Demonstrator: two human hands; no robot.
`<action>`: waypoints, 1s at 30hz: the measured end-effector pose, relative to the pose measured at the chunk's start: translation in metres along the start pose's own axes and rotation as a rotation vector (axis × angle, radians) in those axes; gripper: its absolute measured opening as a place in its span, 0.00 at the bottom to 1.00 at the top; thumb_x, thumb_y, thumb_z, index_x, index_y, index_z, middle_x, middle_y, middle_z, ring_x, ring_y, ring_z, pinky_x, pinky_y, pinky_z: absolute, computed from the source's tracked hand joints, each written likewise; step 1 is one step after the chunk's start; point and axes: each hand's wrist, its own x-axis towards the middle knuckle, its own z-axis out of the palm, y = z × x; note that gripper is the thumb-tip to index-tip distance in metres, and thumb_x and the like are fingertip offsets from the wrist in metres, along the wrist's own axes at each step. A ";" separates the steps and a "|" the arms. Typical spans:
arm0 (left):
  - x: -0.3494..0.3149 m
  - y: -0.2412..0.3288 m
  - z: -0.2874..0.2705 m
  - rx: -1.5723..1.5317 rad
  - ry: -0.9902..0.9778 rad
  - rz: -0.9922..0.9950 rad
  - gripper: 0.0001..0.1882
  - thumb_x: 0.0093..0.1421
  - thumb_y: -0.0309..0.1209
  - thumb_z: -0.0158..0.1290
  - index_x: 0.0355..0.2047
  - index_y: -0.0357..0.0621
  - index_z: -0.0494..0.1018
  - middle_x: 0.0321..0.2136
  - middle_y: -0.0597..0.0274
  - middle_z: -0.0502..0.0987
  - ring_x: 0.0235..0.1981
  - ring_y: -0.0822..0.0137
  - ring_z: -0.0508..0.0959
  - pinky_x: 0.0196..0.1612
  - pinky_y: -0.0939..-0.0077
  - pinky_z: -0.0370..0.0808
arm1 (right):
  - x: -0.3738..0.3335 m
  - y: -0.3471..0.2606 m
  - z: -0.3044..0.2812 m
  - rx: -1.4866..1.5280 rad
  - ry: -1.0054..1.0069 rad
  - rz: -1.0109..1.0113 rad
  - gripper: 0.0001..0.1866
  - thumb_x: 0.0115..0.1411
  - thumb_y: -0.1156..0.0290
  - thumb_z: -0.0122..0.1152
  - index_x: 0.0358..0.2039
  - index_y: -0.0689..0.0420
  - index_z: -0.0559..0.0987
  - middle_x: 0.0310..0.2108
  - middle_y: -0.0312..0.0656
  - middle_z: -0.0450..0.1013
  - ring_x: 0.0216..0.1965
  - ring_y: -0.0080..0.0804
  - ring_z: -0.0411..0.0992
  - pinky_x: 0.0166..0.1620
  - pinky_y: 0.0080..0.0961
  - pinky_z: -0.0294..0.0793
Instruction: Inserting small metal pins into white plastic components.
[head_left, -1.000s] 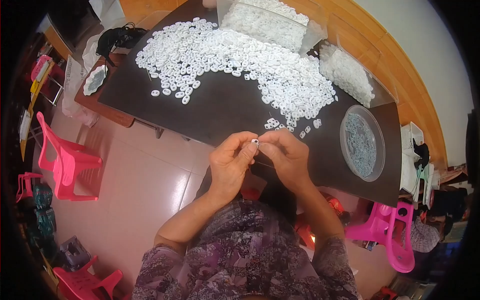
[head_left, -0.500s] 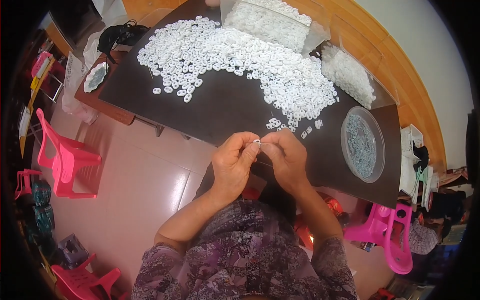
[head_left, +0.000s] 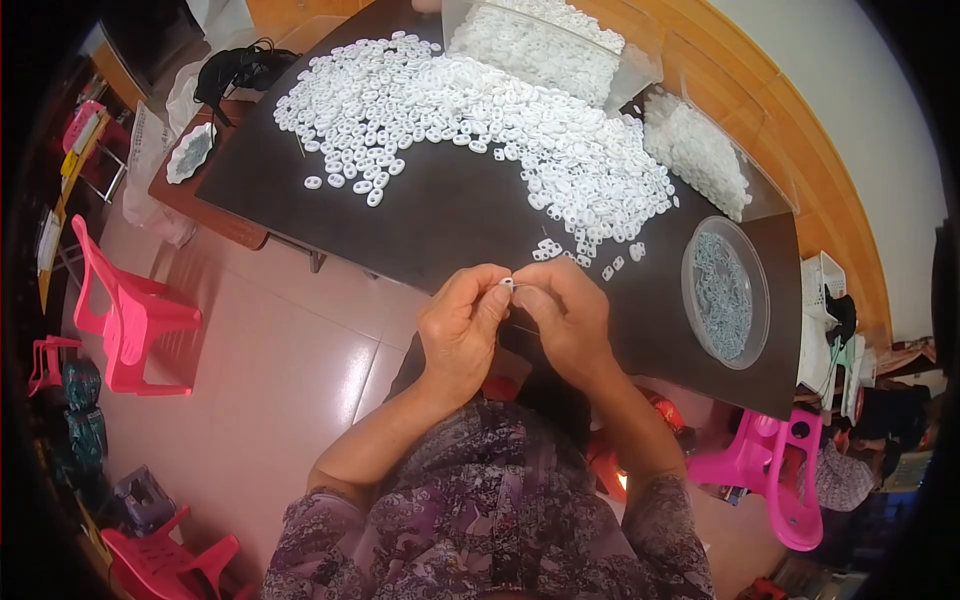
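Both hands meet at the middle of the frame, just over the near edge of the dark bench [head_left: 450, 210]. Left hand [head_left: 462, 330] and right hand [head_left: 565, 318] are curled toward each other, thumbs and forefingers pinched together on one small white ring piece [head_left: 507, 284], which shows only as a pale speck between the fingertips. Held this close, with fingers from both sides bearing on it, the piece seems to be pressed or fitted; what exactly is being done to it is too small to tell.

Just above and slightly right of the fingertips lie a few loose white pieces [head_left: 605, 262], the near fringe of the large heap of white rings [head_left: 470, 130] that spreads across the upper middle of the frame. That fringe appears to sit within an easy reach of the right hand, probably so that another piece can be drawn from it.

At the right of the frame, near the right hand but apart from it, stands a round clear dish [head_left: 692, 262] holding small greyish parts. Clear plastic bins [head_left: 640, 70] of more white pieces stand along the top. Pink plastic chairs [head_left: 125, 320] stand on the tiled floor at left and lower right.
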 end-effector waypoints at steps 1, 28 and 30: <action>0.001 0.001 0.000 0.004 -0.012 -0.004 0.07 0.60 0.24 0.53 0.37 0.33 0.74 0.28 0.67 0.75 0.26 0.79 0.72 0.29 0.87 0.71 | 0.000 -0.001 -0.001 0.001 -0.002 0.001 0.04 0.56 0.78 0.55 0.31 0.62 0.76 0.28 0.38 0.72 0.30 0.22 0.71 0.35 0.19 0.70; 0.006 0.003 -0.001 0.017 -0.022 -0.052 0.09 0.60 0.25 0.53 0.39 0.35 0.73 0.29 0.66 0.76 0.26 0.79 0.73 0.27 0.88 0.71 | 0.001 0.015 -0.001 0.187 0.030 -0.037 0.04 0.56 0.77 0.56 0.32 0.62 0.76 0.23 0.36 0.70 0.24 0.23 0.67 0.29 0.21 0.67; 0.006 0.002 -0.002 0.036 -0.019 -0.039 0.09 0.60 0.25 0.53 0.39 0.35 0.73 0.29 0.66 0.76 0.26 0.79 0.74 0.28 0.87 0.72 | 0.000 0.010 -0.005 0.263 -0.008 0.167 0.06 0.57 0.79 0.55 0.35 0.64 0.75 0.30 0.37 0.74 0.33 0.20 0.72 0.38 0.16 0.71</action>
